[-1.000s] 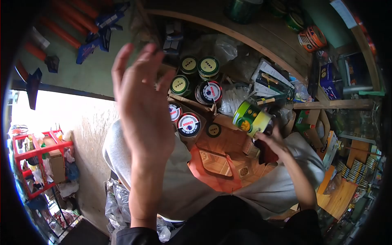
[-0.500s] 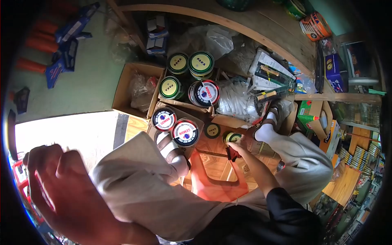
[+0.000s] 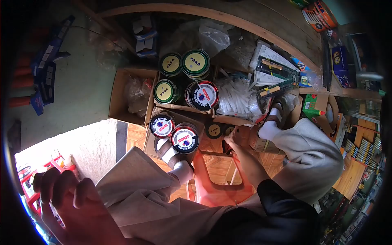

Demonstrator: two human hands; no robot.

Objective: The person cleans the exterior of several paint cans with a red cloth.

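Observation:
My left hand is raised at the lower left, its fingers loosely bent and apart, holding nothing I can see. My right hand reaches down between my knees, fingers curled, beside a small can with a pale lid, now in shadow. What lies inside its grip is hidden. Just left stands another PAKA can. Two GEMAN cans, a smaller one and a larger one, stand on a cardboard box near my foot.
An orange plastic stool is between my legs. Behind, a cardboard box holds PAKA cans and a GEMAN can. Bagged white plastic pieces lie to their right. A wooden shelf crosses overhead.
My right hand has moved slightly up and left, and the dark red thing under it no longer shows clearly. My left hand has dropped lower. The view has shifted slightly.

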